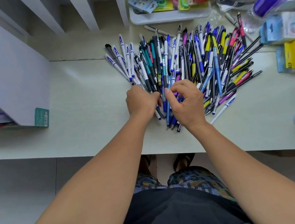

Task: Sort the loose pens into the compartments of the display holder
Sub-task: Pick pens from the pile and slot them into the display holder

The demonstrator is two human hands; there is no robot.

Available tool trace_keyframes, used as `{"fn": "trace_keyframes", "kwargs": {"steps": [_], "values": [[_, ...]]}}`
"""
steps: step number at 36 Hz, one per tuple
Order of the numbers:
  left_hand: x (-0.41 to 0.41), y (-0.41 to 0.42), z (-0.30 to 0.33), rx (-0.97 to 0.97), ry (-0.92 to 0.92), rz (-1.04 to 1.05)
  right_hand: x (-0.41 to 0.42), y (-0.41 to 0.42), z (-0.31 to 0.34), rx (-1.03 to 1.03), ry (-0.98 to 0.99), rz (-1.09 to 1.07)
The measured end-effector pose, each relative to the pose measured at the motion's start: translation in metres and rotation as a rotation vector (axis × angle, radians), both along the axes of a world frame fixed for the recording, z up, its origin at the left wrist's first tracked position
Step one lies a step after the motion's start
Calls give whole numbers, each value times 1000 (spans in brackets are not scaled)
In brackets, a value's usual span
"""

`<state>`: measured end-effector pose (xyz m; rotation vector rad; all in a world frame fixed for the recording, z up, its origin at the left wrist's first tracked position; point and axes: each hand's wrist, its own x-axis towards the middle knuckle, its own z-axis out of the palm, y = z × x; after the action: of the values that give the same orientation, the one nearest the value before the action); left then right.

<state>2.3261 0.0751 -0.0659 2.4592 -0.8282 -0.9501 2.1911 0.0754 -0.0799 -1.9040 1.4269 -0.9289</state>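
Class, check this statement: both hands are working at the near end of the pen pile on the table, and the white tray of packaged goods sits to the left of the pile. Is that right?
Not quite. The head view shows the white tray beyond the pen pile, at its far side, not to its left. The left hand and right hand are indeed at the pile's near end on the table.

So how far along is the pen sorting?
Barely started. A few pens already sit in the white display holder at far left. Both hands, left and right, are gathering blue pens from the big fanned heap of mixed plastic pens, nearly all of which remains.
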Motion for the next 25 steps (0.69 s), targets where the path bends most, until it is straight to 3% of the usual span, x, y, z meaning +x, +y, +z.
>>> {"fn": "trace_keyframes", "kwargs": {"steps": [12, 25], "values": [[4, 32, -4, 174, -68, -194, 6, 6, -5, 61, 8, 36], [2, 15, -3, 129, 130, 10, -8, 9, 1, 99, 66, 41]]}}
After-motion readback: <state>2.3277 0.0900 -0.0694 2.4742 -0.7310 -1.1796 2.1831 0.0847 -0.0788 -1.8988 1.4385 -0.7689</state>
